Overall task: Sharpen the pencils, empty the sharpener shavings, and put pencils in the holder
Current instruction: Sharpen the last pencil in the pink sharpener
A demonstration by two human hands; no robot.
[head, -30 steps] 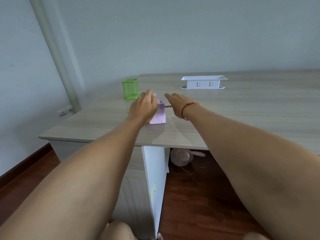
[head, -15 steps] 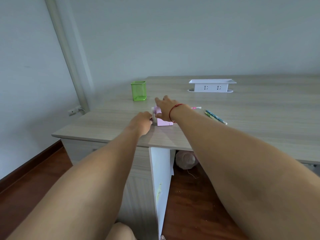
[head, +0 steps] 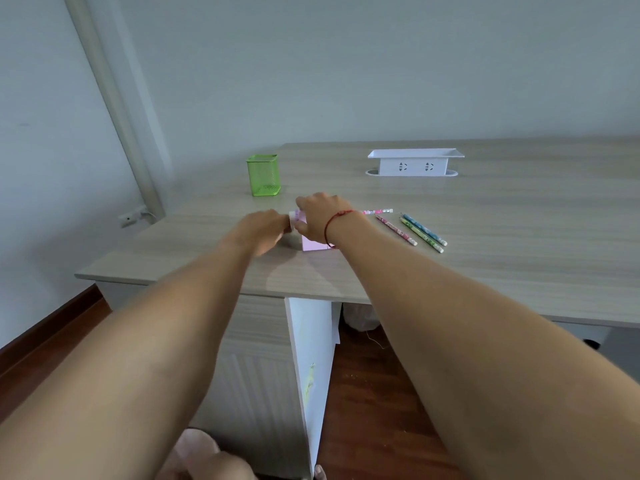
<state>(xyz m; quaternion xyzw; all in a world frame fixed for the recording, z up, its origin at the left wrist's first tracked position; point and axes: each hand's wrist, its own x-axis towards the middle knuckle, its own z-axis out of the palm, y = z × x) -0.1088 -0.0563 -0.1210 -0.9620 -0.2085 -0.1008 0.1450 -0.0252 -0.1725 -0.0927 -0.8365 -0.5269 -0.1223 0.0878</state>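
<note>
Green holder, white socket box behind, three pencils beside pink sharpener

Sharpener mostly hidden behind right grip, left grip blurred so its hold is unreadable, pink pencil one end behind the wrist, bench cropped right.

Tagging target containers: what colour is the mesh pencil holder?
The pencil holder is bright green; head view shows it best.

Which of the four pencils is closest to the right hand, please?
The bright pink pencil, running sideways from behind the right hand; the other three lie slanted, farther right.
</note>
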